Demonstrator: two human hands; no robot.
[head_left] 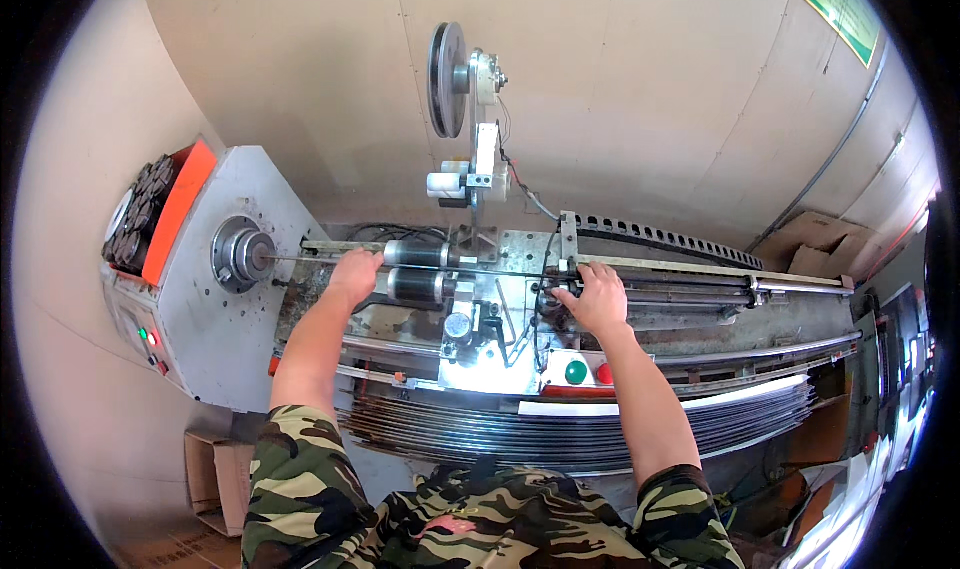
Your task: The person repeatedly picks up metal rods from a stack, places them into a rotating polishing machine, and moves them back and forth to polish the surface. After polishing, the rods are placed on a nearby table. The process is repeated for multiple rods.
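A long thin metal rod (pixel 318 260) runs from the round chuck (pixel 248 256) of a grey machine rightward over its bed. Just right of the chuck, my left hand (pixel 355 274) is closed around the rod, fingertips close to a pair of dark-and-silver rollers (pixel 417 255). My right hand (pixel 600 299) is at the right end of the metal carriage plate (pixel 520 244). Its fingers curl over the far side and its thumb points left, closed on a part that the hand itself hides. A green button (pixel 575 372) and a red button (pixel 605 373) sit below it.
Many thin rods (pixel 480 434) lie bundled along the front. A large reel (pixel 447 79) stands on a post behind. A cable chain (pixel 670 241) and guide rails stretch right. Dark short pieces fill an orange-edged tray (pixel 180 214) atop the machine. A cardboard box (pixel 218 474) is at lower left.
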